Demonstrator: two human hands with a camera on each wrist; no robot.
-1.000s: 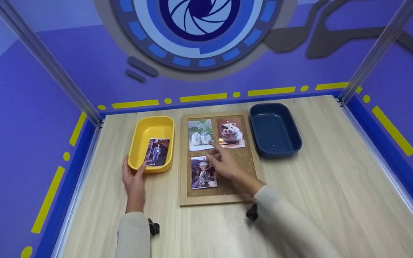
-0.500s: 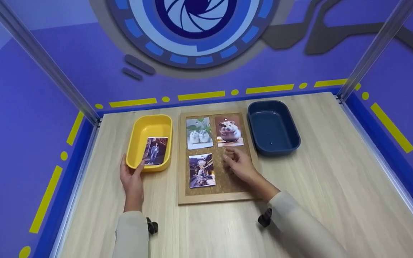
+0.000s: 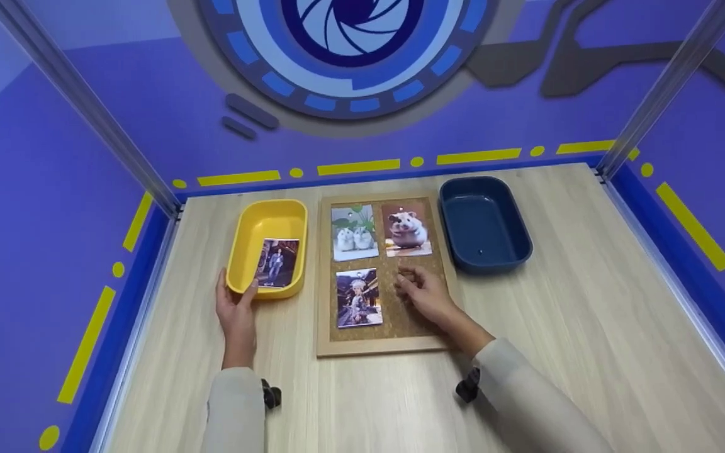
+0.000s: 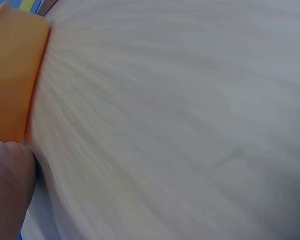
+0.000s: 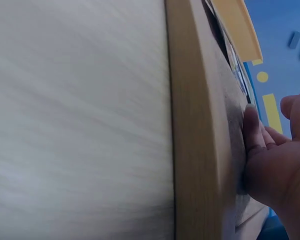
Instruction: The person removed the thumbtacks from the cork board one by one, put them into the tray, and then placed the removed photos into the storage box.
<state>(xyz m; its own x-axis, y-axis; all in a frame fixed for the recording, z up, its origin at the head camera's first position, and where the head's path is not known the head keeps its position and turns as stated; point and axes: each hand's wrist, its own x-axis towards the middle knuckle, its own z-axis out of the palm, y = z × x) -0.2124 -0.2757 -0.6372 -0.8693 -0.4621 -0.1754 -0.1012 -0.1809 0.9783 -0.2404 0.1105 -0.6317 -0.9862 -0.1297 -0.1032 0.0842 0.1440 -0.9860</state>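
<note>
My left hand [image 3: 236,319] grips the near left corner of a yellow bin [image 3: 232,251], thumb over the rim and fingers along the outside. Inside the bin lies a photo [image 3: 277,261] of a standing person. A wood-framed corkboard [image 3: 391,336] bears a photo of two hamsters [image 3: 354,233], one of a single hamster [image 3: 407,229], and below left one of a person in a headdress [image 3: 359,299]. My right hand [image 3: 428,296] is at the cork right of that photo, fingers bent. I cannot tell whether a small thing sits between its fingertips.
A dark blue bin [image 3: 488,226] stands right against the board's upper right side, with a tiny shiny thing [image 3: 480,251] on its floor. Purple panels [image 3: 362,148] close off the back and both sides of the wooden table [image 3: 589,283].
My right hand has moved right, off the headdress photo to the cork beside it, and its fingers have bent. My left hand keeps its place on the yellow bin.
</note>
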